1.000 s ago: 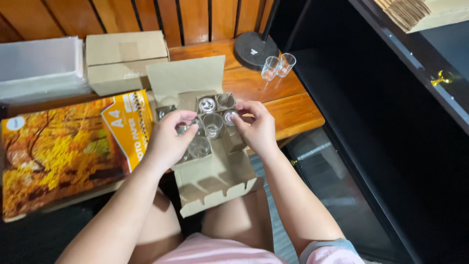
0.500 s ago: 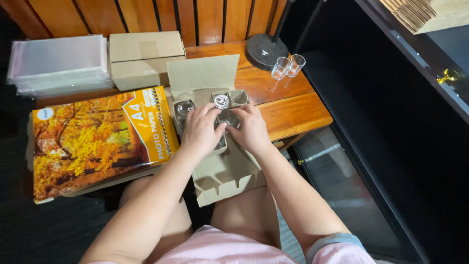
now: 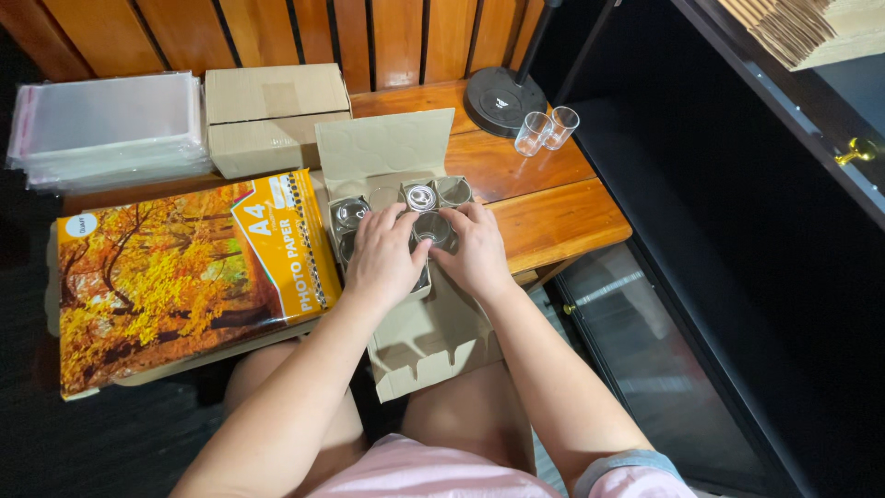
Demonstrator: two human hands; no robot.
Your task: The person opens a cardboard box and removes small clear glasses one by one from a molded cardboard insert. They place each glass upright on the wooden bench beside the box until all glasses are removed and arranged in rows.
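Bright, even overhead light, sharp focus throughout.
Glare streaks the plastic sleeves (image 3: 111, 129); the right side and lower-left corner sink into deep shadow.

The open carton (image 3: 406, 267) lies at the tabletop (image 3: 553, 217) front edge, glass jars (image 3: 422, 197) in it. The paper pack (image 3: 175, 277) lies left, two glasses (image 3: 546, 129) behind right, a closed box (image 3: 272, 115) behind left.

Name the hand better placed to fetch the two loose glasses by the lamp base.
Right, probably. The right hand sits on the open box's right side, nearer the two loose glasses; the left hand would cross over.
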